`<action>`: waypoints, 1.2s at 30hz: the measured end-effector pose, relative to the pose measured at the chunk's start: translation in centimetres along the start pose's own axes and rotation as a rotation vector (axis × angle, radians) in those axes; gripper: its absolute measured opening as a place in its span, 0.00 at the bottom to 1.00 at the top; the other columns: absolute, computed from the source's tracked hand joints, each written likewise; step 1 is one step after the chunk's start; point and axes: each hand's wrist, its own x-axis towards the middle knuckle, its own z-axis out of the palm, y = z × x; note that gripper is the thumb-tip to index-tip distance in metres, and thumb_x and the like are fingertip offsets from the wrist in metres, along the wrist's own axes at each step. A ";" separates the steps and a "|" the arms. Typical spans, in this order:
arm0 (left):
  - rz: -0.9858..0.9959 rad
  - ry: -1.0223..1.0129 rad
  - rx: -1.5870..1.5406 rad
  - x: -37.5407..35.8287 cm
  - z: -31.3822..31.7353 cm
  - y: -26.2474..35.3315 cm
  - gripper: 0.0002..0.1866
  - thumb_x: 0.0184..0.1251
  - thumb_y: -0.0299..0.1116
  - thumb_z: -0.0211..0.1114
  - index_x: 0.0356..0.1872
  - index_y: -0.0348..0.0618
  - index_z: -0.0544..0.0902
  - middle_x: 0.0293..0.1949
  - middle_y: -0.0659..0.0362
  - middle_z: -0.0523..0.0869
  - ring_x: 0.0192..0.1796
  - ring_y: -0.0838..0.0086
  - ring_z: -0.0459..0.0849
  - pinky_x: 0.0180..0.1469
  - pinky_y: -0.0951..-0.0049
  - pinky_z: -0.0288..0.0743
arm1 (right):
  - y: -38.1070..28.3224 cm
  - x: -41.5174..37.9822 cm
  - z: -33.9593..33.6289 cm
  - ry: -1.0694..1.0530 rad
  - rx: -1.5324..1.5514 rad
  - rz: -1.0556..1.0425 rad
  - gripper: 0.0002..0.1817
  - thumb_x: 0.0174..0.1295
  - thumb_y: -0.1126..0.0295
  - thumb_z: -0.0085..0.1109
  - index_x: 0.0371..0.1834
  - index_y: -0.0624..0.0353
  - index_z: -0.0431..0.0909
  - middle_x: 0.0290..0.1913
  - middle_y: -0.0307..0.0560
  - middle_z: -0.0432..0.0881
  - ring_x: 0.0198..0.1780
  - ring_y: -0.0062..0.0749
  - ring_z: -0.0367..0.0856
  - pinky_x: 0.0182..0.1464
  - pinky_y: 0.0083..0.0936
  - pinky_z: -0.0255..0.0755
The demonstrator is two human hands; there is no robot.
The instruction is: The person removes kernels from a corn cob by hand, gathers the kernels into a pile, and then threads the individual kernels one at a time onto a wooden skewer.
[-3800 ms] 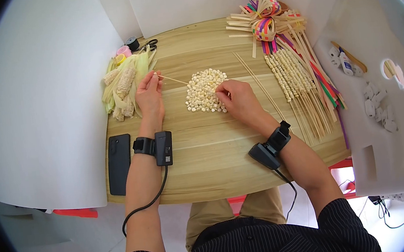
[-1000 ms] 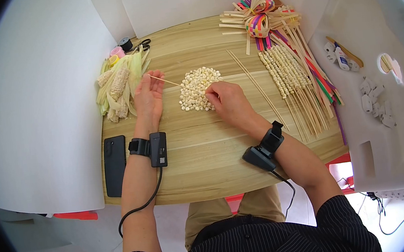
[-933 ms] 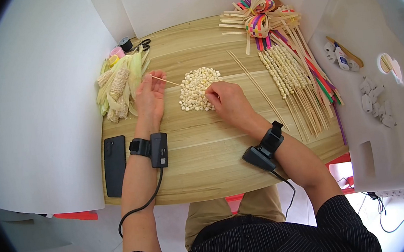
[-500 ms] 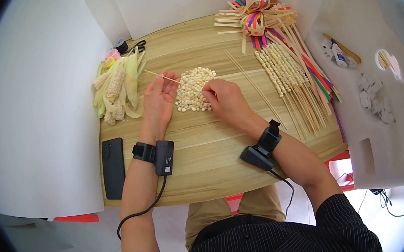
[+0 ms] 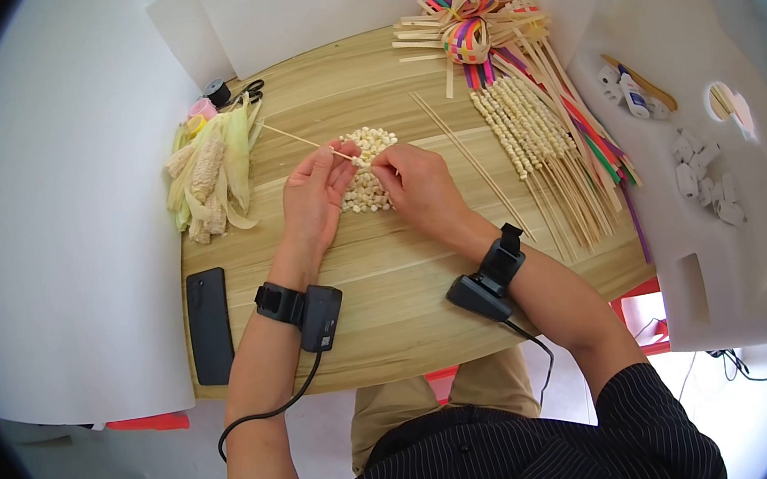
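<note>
My left hand (image 5: 311,199) pinches a thin wooden skewer (image 5: 294,137), which slants from upper left down to the right over the kernels. At its lower right end sits a pale corn kernel (image 5: 357,160). The closed fingertips of my right hand (image 5: 425,187) meet that end and pinch at the kernel, partly hiding it. Beneath both hands spreads a pile of loose corn kernels (image 5: 365,194) on the wooden table (image 5: 391,305). Right of the pile lie a few bare skewers (image 5: 469,162).
Skewers threaded with kernels (image 5: 526,124) lie in a row at right, beside coloured strips (image 5: 594,135) and woven balls (image 5: 467,41). At left are corn cobs with husks (image 5: 208,170), scissors (image 5: 251,90), a thread spool (image 5: 217,93) and a phone (image 5: 211,325).
My right hand has come up from the kernel pile to the skewer's end. My left hand has shifted slightly right and down, bringing the skewer closer. The view has moved a little.
</note>
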 end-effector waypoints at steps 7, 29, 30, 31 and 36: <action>-0.022 -0.074 0.034 -0.8 1.0 -0.9 0.12 0.68 0.31 0.55 0.45 0.33 0.77 0.42 0.54 0.82 0.44 0.73 0.80 0.50 0.75 0.77 | -0.3 0.1 -0.2 0.015 0.018 -0.015 0.04 0.55 0.74 0.55 0.29 0.64 0.73 0.30 0.53 0.77 0.33 0.49 0.76 0.35 0.37 0.70; 0.481 0.140 1.241 1.8 -4.5 1.7 0.09 0.61 0.28 0.61 0.41 0.37 0.81 0.31 0.60 0.82 0.30 0.79 0.77 0.35 0.80 0.72 | 0.6 0.2 -0.4 0.046 -0.035 0.013 0.04 0.55 0.74 0.55 0.28 0.63 0.74 0.28 0.52 0.77 0.32 0.47 0.76 0.34 0.36 0.70; 0.481 0.139 1.241 1.8 -4.6 1.6 0.09 0.61 0.28 0.61 0.41 0.37 0.81 0.31 0.60 0.82 0.30 0.79 0.77 0.35 0.80 0.72 | 0.7 0.2 -0.4 0.045 -0.043 0.027 0.04 0.55 0.74 0.55 0.28 0.63 0.74 0.28 0.52 0.77 0.32 0.47 0.76 0.35 0.36 0.70; 0.528 0.082 1.309 1.9 -4.7 1.4 0.09 0.58 0.27 0.62 0.39 0.37 0.82 0.31 0.58 0.82 0.31 0.76 0.78 0.36 0.77 0.72 | 0.7 0.2 -0.4 0.044 -0.052 0.041 0.04 0.55 0.74 0.55 0.28 0.63 0.74 0.28 0.52 0.77 0.32 0.46 0.76 0.35 0.36 0.70; 0.695 -0.070 1.489 2.3 -4.9 1.3 0.08 0.55 0.25 0.63 0.36 0.39 0.82 0.32 0.53 0.81 0.35 0.65 0.80 0.39 0.72 0.72 | 0.9 0.2 -0.3 0.044 -0.055 0.042 0.04 0.55 0.73 0.55 0.28 0.63 0.74 0.29 0.52 0.77 0.32 0.46 0.76 0.35 0.36 0.70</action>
